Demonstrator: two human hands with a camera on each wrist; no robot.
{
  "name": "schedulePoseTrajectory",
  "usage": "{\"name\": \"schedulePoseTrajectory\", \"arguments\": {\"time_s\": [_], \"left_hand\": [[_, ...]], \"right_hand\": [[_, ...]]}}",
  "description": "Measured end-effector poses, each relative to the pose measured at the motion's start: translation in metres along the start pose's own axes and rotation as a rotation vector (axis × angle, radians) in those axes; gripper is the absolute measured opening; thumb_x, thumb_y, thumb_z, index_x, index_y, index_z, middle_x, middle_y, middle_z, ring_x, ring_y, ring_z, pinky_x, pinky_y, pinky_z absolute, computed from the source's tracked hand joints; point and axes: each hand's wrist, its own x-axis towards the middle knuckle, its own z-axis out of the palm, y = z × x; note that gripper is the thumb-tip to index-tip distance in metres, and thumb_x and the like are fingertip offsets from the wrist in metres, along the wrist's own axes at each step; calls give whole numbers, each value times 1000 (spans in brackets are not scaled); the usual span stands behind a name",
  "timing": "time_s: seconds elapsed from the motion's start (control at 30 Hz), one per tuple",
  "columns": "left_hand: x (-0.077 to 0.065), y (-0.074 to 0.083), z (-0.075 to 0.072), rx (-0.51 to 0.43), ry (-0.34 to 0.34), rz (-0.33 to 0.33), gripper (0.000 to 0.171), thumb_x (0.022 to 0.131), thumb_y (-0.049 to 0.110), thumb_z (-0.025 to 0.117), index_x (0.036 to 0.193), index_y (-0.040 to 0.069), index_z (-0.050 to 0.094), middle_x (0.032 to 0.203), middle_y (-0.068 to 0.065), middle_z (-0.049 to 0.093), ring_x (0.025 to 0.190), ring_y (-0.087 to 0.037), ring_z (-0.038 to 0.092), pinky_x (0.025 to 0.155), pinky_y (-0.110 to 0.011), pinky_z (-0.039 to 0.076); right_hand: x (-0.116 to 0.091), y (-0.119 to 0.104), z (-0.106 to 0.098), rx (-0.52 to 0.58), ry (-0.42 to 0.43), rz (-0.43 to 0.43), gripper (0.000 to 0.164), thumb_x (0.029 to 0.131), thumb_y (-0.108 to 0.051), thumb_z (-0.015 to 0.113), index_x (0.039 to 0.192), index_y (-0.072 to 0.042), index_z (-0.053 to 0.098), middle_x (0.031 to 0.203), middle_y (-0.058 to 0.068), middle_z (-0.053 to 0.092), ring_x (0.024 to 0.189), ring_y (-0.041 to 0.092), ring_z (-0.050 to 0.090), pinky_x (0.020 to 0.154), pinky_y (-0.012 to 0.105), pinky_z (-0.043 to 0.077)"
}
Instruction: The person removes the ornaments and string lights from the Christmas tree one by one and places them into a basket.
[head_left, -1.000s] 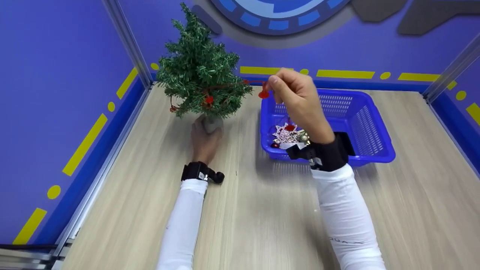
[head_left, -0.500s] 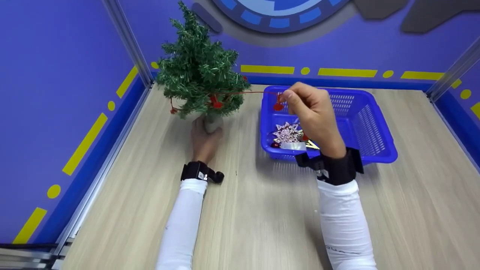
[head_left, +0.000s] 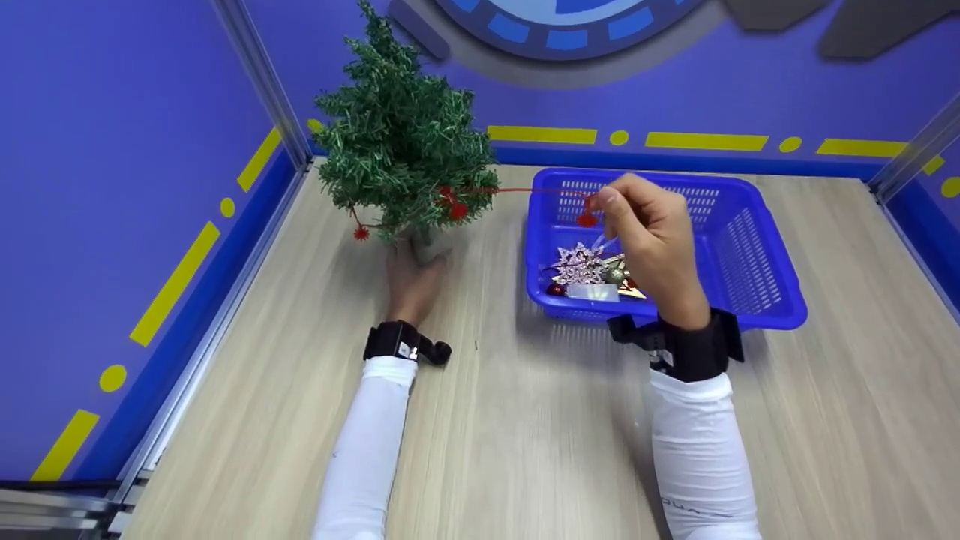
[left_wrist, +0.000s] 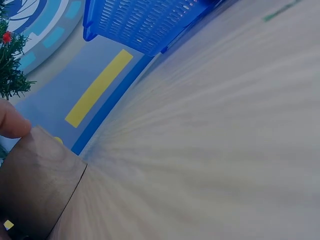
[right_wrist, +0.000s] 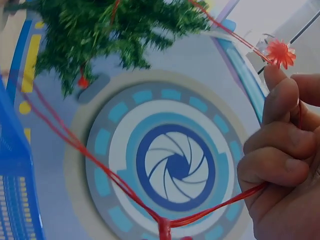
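Note:
A small green Christmas tree (head_left: 405, 127) stands at the back left, and my left hand (head_left: 414, 289) grips its base (left_wrist: 40, 170). Round the lower branches runs a red string garland with small spiky red pendants (head_left: 361, 234). My right hand (head_left: 654, 236) pinches the free part of this garland (head_left: 517, 190) above the basket, so the string stretches almost level from the tree. One pendant dangles under the fingertips. In the right wrist view a red flower-shaped pendant (right_wrist: 280, 53) sits at the index fingertip, and string also passes through the curled fingers.
Right of the tree is a blue plastic basket (head_left: 787, 270). Inside lie a glittery pink snowflake (head_left: 579, 264), a dark red ball (head_left: 555, 289), a pale ball (head_left: 614, 276) and a clear plastic piece (head_left: 592, 292). Blue panels enclose the wooden table (head_left: 487, 435).
My right hand has moved right and down, drawing the garland from slack to taut over the basket. The pendants on the tree's front have shifted right. My left hand stays at the base.

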Motion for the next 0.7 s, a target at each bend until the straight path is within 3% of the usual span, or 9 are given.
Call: {"name": "schedulePoseTrajectory", "arguments": {"time_s": [0.1,0.3,0.57,0.7], "left_hand": [[-2,1,0,-24,-13,-9,72,84,35,78,146,17,46,144,-7,49,139,-24,43,119,-39,32],[-3,2,-2,-69,-37,10,53,86,32,78,129,15,53,133,-6,54,131,-22,48,115,-37,36],[-2,1,-7,-145,-58,36,47,84,26,80,124,22,55,121,6,57,120,-14,53,106,-34,43],[0,-3,-8,-164,-66,74,45,84,24,81,120,18,55,115,4,58,115,-13,55,104,-35,43]], "right_hand": [[-1,7,-7,-68,20,19,23,100,-3,57,83,7,70,63,-3,55,53,7,43,49,21,30],[-4,11,-15,-220,-21,45,21,99,-8,63,83,0,72,69,1,63,53,9,39,50,22,28],[-9,23,-15,-454,-80,102,23,100,-23,66,88,-6,76,78,-1,47,75,15,40,69,27,28],[-13,28,-14,-478,-57,134,24,99,-25,67,92,-6,79,79,2,39,74,16,38,66,27,26]]}}
